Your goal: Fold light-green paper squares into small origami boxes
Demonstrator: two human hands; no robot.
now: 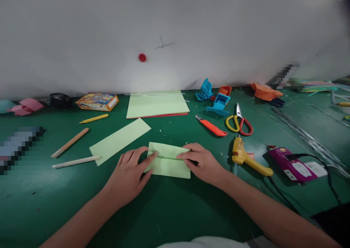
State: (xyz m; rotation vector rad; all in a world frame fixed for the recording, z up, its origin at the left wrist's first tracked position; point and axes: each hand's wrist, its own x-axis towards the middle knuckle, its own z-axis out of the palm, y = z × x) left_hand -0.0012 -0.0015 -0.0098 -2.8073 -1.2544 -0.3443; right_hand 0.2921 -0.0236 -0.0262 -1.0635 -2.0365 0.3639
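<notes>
A small piece of pale green paper (pixel 169 168) lies on the table in front of me, with a crease running across its middle and its upper part slightly raised. My left hand (pixel 131 175) holds the paper's left end, index finger on top by the crease and thumb at the lower edge. At the right end, my right hand (pixel 202 162) pinches the paper near the crease. A longer pale green paper strip (pixel 120 140) rests just beyond my left hand. Touching the strip's lower corner is a white stick (pixel 75 162).
Behind lie a green paper stack (pixel 157 104) and a colourful box (pixel 97 101). To the right are an orange cutter knife (pixel 212 127), scissors (pixel 239 122), a yellow glue gun (pixel 250 158) and a purple power strip (pixel 292 164) with cords. A brown stick (pixel 70 143) lies left.
</notes>
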